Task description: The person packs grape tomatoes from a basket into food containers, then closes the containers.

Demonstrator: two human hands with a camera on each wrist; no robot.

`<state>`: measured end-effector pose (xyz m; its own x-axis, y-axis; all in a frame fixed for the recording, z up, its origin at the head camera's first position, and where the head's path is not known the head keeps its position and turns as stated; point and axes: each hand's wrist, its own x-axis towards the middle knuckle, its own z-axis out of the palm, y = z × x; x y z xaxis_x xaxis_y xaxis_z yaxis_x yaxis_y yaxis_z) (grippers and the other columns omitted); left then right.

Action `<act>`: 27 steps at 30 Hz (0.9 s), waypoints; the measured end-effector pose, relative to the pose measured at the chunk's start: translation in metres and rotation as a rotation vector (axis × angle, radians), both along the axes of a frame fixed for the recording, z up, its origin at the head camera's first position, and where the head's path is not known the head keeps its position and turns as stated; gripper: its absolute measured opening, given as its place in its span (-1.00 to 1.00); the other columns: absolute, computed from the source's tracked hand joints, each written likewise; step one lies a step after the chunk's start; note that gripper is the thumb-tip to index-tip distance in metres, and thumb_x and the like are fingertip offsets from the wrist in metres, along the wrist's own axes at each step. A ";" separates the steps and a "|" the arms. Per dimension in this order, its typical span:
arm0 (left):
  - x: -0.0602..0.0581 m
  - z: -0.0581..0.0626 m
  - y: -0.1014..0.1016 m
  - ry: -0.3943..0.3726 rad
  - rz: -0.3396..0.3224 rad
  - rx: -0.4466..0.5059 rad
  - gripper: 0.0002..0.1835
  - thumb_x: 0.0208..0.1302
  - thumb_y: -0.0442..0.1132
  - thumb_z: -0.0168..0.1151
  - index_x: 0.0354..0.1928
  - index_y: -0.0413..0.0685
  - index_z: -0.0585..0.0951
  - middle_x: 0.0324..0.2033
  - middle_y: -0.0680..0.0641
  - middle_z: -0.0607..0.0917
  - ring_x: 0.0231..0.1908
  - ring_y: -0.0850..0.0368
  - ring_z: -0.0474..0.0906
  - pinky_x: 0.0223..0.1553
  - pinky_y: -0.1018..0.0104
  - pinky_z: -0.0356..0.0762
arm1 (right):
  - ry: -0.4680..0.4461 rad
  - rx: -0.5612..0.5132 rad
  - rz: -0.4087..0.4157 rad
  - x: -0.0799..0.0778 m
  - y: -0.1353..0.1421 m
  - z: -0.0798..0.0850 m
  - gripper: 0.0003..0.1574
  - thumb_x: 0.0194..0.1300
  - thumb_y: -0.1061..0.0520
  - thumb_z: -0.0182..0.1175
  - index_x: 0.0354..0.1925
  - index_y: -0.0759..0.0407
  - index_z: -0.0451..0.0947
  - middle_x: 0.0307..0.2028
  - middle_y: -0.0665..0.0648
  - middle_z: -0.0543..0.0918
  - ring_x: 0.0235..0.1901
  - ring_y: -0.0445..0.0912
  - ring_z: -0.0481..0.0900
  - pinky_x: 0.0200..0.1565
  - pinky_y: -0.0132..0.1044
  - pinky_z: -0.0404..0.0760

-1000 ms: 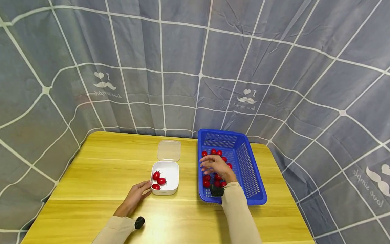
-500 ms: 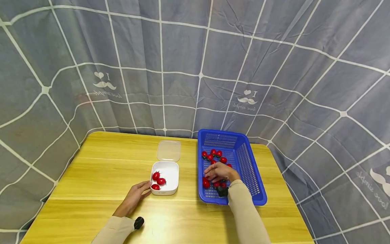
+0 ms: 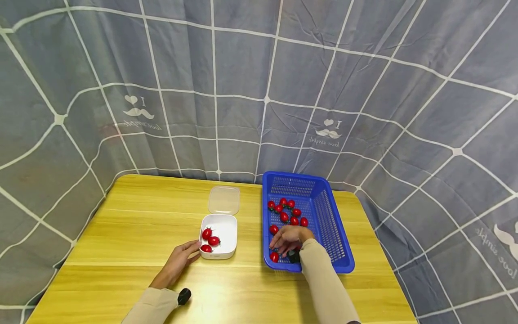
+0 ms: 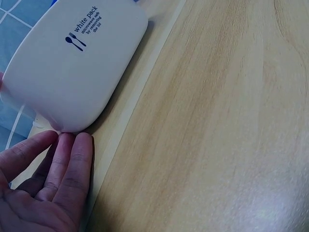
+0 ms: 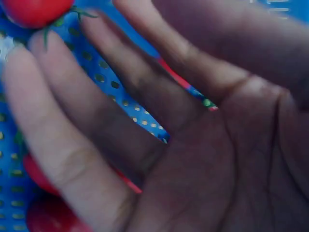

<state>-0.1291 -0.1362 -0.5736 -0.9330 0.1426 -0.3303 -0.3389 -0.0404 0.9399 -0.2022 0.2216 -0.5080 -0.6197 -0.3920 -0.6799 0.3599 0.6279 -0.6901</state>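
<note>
My left hand (image 3: 176,265) rests at the near left corner of a white plastic food container (image 3: 226,236), its straight fingertips touching the wall. In the left wrist view the container (image 4: 91,63) shows printed lettering and a fork and spoon. Three cherry tomatoes (image 3: 213,241) lie inside it. My right hand (image 3: 290,238) is low in the blue plastic basket (image 3: 340,234), over its near left part. In the right wrist view its fingers are spread, with nothing between them. A cherry tomato (image 5: 36,10) with a green stem sits by the fingertips; others are partly hidden behind the hand.
Several more cherry tomatoes (image 3: 294,221) lie in the basket's middle and far left. A translucent lid (image 3: 224,200) lies flat behind the white container. The wooden table (image 3: 141,216) ends at a grey checked curtain (image 3: 243,117).
My right hand has moved toward me and lower within the basket, uncovering tomatoes in its middle. The left hand and the container have stayed in place.
</note>
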 end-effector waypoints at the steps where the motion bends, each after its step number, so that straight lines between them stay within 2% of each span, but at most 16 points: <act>1: 0.000 0.000 0.000 0.000 0.000 -0.001 -0.43 0.50 -0.20 -0.05 0.30 -0.58 0.21 0.33 -0.47 0.22 0.32 -0.29 0.19 0.27 0.13 0.41 | -0.031 -0.004 0.008 0.000 0.000 -0.002 -0.72 0.26 0.41 0.08 -0.10 0.47 0.61 -0.17 0.25 0.71 -0.38 -0.03 0.67 -0.25 -0.14 0.77; 3: 0.000 -0.001 0.000 0.003 0.000 0.000 -0.43 0.50 -0.19 -0.05 0.30 -0.58 0.22 0.32 -0.47 0.22 0.32 -0.28 0.20 0.26 0.13 0.41 | -0.088 0.003 0.048 0.000 0.001 -0.007 -0.72 0.26 0.38 0.08 -0.10 0.44 0.63 -0.22 0.20 0.72 -0.44 -0.08 0.65 -0.38 -0.31 0.73; 7: 0.000 -0.001 0.000 0.001 -0.002 0.002 -0.43 0.50 -0.19 -0.04 0.30 -0.58 0.21 0.33 -0.47 0.22 0.32 -0.28 0.20 0.27 0.13 0.40 | -0.165 0.004 0.121 -0.001 0.003 -0.012 -0.74 0.29 0.32 0.12 -0.10 0.39 0.65 -0.33 0.09 0.73 -0.49 -0.12 0.66 -0.50 -0.45 0.62; 14: 0.000 0.000 0.000 0.004 -0.001 0.004 -0.43 0.50 -0.19 -0.05 0.30 -0.58 0.21 0.33 -0.47 0.22 0.33 -0.29 0.19 0.27 0.13 0.40 | -0.212 -0.031 0.154 -0.004 0.002 -0.014 -0.75 0.29 0.35 0.15 -0.10 0.44 0.63 -0.38 0.06 0.71 -0.49 -0.15 0.66 -0.33 -0.30 0.74; 21: 0.000 0.000 0.001 0.012 0.002 0.006 -0.41 0.50 -0.17 -0.04 0.29 -0.59 0.21 0.32 -0.48 0.23 0.32 -0.29 0.20 0.25 0.15 0.43 | -0.230 -0.046 0.149 -0.004 0.001 -0.014 -0.80 0.26 0.38 0.16 -0.15 0.40 0.64 -0.47 0.05 0.69 -0.51 -0.16 0.65 -0.40 -0.35 0.71; 27: 0.000 -0.001 0.000 0.013 0.002 0.012 -0.42 0.50 -0.16 -0.03 0.29 -0.58 0.23 0.31 -0.46 0.25 0.32 -0.27 0.21 0.24 0.18 0.45 | -0.205 -0.051 0.145 -0.004 0.000 -0.012 -0.84 0.24 0.35 0.19 -0.21 0.34 0.66 -0.48 0.03 0.70 -0.51 -0.15 0.66 -0.48 -0.41 0.66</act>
<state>-0.1288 -0.1359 -0.5742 -0.9377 0.1446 -0.3160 -0.3262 -0.0527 0.9438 -0.2057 0.2220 -0.5197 -0.4060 -0.5036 -0.7626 0.4042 0.6494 -0.6441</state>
